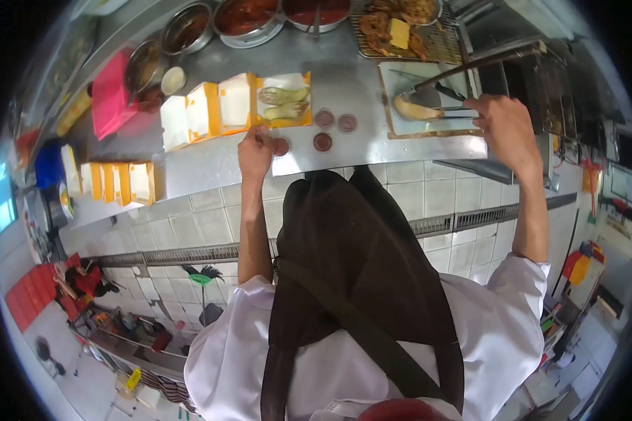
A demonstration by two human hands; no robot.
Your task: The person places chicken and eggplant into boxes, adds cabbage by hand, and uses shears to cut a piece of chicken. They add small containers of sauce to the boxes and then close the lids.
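My right hand (507,130) is closed around metal tongs (459,113), whose tips reach a pale, elongated piece of food (416,109) on the cutting board (428,128). At the front of the steel counter, my left hand (256,150) has its fingers curled together at the lower edge of an open food box (265,119). Whether something is pinched in them is hidden. Greenish eggplant-like pieces (284,102) lie in that box. Close beside the left hand stands a small sauce cup (280,146), with several more cups (323,142) to its right.
Open orange-and-white boxes (202,109) line the counter leftward, near a pink container (112,98). Pots of red sauce (246,19) stand at the back. Fried food lies on a wire rack (439,50). A long dark-handled utensil (481,62) slants over the board.
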